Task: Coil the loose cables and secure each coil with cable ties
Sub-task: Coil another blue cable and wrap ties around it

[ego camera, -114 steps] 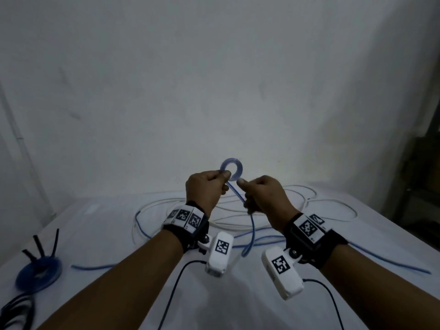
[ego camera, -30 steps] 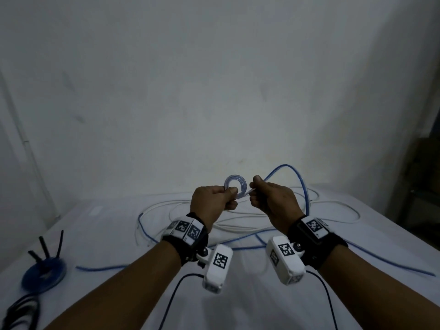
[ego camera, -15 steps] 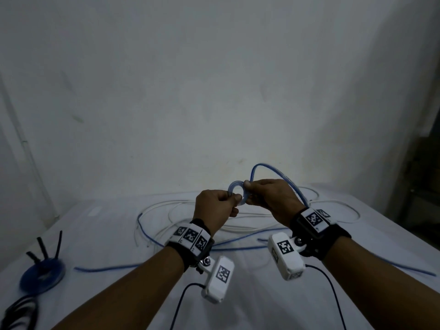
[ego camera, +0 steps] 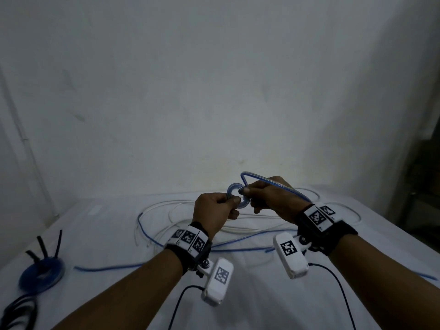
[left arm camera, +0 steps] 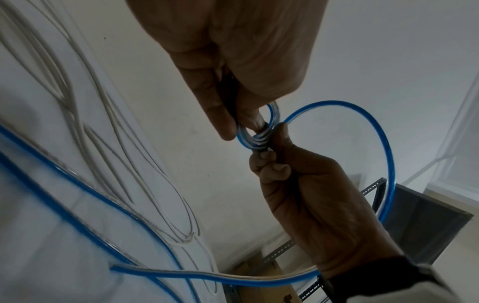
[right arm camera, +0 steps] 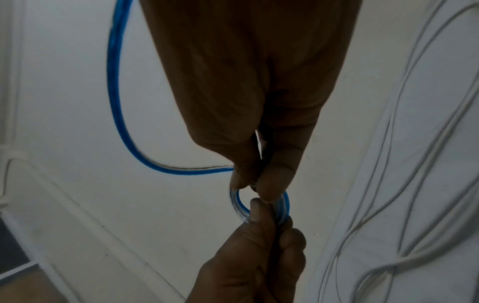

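Note:
A small coil (ego camera: 230,190) of blue cable is held up between both hands above the table. My left hand (ego camera: 234,200) pinches its lower left side between thumb and fingers. My right hand (ego camera: 245,191) pinches the right side of the coil together with the blue cable (ego camera: 281,184), which arches over the back of that hand and runs down to the table. In the left wrist view the coil (left arm camera: 243,141) shows several turns, and the free loop (left arm camera: 383,143) curves round the right hand. In the right wrist view the coil (right arm camera: 234,202) sits between both hands' fingertips.
The rest of the blue cable (ego camera: 166,260) trails across the white table (ego camera: 119,234). A loose white cable (ego camera: 190,210) lies in loops behind the hands. A finished blue coil with black ties (ego camera: 41,272) and a black cable (ego camera: 16,313) sit at the left.
My right hand has brought the cable round and closed in on the coil; the tall loop has flattened over the back of that hand. The left hand keeps its hold.

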